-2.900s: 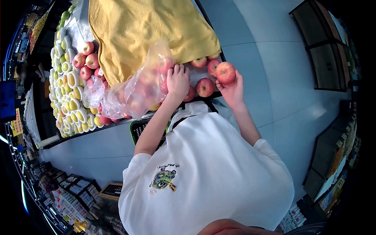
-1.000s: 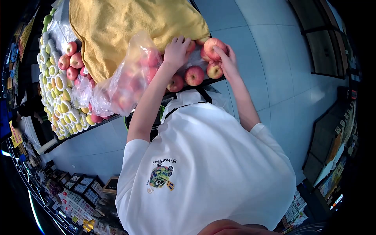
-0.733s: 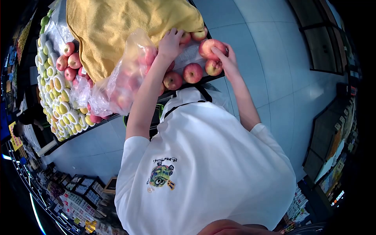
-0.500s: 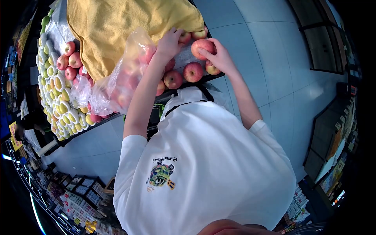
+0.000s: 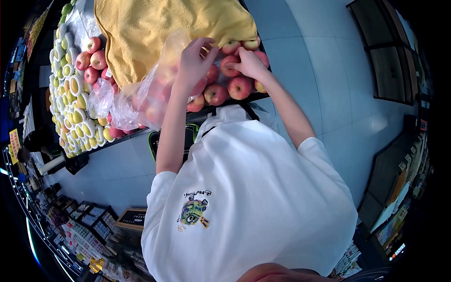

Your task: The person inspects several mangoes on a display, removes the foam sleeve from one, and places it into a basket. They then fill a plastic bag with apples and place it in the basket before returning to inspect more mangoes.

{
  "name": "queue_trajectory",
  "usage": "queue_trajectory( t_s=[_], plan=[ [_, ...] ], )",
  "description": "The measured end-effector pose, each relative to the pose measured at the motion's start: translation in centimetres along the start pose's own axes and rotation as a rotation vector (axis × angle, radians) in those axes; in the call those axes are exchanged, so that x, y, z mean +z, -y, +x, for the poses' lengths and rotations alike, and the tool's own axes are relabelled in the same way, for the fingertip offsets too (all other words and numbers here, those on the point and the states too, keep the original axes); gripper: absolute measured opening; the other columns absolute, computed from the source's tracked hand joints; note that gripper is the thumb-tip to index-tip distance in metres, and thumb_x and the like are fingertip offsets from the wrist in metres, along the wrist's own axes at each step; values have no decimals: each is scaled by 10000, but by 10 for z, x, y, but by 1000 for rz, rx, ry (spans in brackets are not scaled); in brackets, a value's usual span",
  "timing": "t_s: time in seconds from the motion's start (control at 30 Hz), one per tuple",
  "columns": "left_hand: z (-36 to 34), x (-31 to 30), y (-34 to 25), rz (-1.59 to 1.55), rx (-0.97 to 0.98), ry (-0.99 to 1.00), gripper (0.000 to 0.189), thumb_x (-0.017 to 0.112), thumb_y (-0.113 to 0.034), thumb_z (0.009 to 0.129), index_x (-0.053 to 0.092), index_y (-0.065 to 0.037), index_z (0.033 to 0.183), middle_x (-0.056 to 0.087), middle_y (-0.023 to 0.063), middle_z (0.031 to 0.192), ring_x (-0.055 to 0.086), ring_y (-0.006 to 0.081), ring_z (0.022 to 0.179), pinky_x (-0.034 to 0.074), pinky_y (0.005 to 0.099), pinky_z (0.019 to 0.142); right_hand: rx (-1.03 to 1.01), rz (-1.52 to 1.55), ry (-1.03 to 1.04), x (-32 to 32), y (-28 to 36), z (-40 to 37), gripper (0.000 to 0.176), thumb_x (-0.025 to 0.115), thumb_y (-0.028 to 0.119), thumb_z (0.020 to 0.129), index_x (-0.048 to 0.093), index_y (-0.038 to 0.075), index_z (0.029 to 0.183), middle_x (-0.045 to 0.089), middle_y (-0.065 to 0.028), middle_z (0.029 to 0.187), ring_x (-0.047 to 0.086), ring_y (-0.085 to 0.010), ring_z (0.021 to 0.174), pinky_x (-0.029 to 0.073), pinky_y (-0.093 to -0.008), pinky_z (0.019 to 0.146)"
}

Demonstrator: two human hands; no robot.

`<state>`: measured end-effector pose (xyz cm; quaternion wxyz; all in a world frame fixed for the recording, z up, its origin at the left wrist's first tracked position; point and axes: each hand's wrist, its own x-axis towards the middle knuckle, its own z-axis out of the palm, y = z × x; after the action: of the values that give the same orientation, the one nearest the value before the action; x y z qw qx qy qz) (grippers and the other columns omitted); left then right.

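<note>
My right hand [image 5: 251, 65] is closed on a red apple [image 5: 229, 66], thumb across its near face, at the right end of the display. Another apple [image 5: 262, 58] shows just behind that hand. To the left, my left hand [image 5: 196, 57] hovers by the yellow cloth's edge with curled fingers apart and nothing visible in them. A clear plastic bag [image 5: 157, 87] lies over apples beneath and left of my left forearm. Along the front edge sit more apples, including one red apple [image 5: 239, 88] and another [image 5: 215, 94].
A yellow cloth [image 5: 174, 33] covers the back of the display. Left of it are loose apples [image 5: 91, 75] and yellow-green fruit in white foam nets [image 5: 75, 117]. A black crate with green trim [image 5: 152, 141] stands below the front edge. Tiled floor [image 5: 300, 61] lies to the right.
My right hand has moved left and down with the apple, which now sits among the others. My left hand has drawn back from the apples by the cloth, its fingers parting. The view has shifted slightly.
</note>
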<state>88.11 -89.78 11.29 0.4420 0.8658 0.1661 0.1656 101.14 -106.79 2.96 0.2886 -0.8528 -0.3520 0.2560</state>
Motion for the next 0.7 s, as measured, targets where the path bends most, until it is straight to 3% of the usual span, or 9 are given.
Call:
queue_trajectory(
  t_s=[0.3, 0.37, 0.5, 0.57, 0.63, 0.67, 0.7],
  plan=[
    [-73, -44, -1, -205, -66, -242, 207, 767, -139, 955, 729, -3, 1107, 741, 50, 916, 665, 103, 794, 540, 271, 750, 47, -11, 84, 3, -6, 8, 612, 811, 478, 892, 652, -36, 1184, 749, -222, 1121, 728, -343, 1061, 558, -431, 914],
    [-96, -58, 7, -195, -81, -284, 196, 765, -124, 961, 726, -2, 1110, 734, 41, 914, 660, 94, 799, 536, 261, 756, 59, 28, -6, 11, -14, 9, 577, 813, 444, 898, 666, -27, 1197, 749, -216, 1129, 727, -340, 1066, 558, -428, 916],
    [-142, -88, 20, -378, -5, -557, 126, 715, -64, 998, 685, -2, 1104, 687, 34, 872, 632, 99, 767, 516, 243, 709, 67, 21, -9, 10, -6, 2, 588, 823, 412, 888, 667, -45, 1223, 747, -220, 1132, 727, -338, 1069, 559, -428, 926],
    [-157, -97, 29, -250, -4, -895, 63, 643, -62, 1016, 635, -11, 1051, 657, 44, 839, 584, 109, 723, 490, 240, 694, 44, 70, -77, 11, -8, -1, 591, 830, 371, 879, 661, -58, 1247, 745, -233, 1139, 728, -339, 1072, 563, -428, 931],
    [-170, -113, 46, -276, 60, -1179, 89, 592, -97, 1038, 600, -19, 1079, 662, 67, 976, 588, 118, 808, 484, 253, 747, 32, 60, -102, -4, 9, -13, 537, 833, 298, 877, 668, -63, 1239, 753, -231, 1127, 741, -339, 1044, 578, -422, 911],
    [-174, -119, 51, -270, 59, -1187, 89, 592, -97, 1038, 600, -19, 1079, 662, 67, 976, 588, 118, 808, 484, 253, 747, -24, 90, -184, 8, -8, -9, 512, 828, 276, 876, 667, -52, 1235, 757, -220, 1091, 738, -345, 971, 576, -428, 873],
    [-175, -123, 53, -292, -149, -1273, 152, 566, -130, 1052, 590, -20, 1153, 656, 81, 1070, 599, 132, 870, 493, 269, 789, -80, 119, -268, 10, -11, -9, 487, 823, 253, 875, 666, -41, 1230, 761, -209, 1054, 736, -350, 898, 575, -434, 834]
  ],
)
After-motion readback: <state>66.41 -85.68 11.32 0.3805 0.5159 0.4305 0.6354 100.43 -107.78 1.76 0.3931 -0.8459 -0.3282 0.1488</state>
